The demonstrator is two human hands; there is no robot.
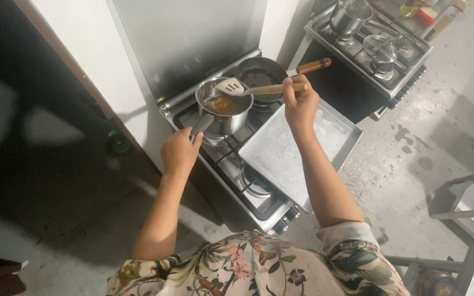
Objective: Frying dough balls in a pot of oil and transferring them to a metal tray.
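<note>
A steel saucepan (231,116) with orange-brown food inside stands on the back left burner of a gas stove (231,159). My left hand (180,152) grips the saucepan's handle at its near left side. My right hand (300,104) is closed on the wooden handle of a slotted spatula (231,86), whose pale head hovers over the saucepan's rim. Behind it sits a dark frying pan (259,74) with a wooden handle pointing right.
A large metal tray (281,159) lies across the stove's right side. A second stove (374,49) at the back right carries a lidded pot and a glass lid. A white wall and steel splashback rise behind. Concrete floor lies to the right.
</note>
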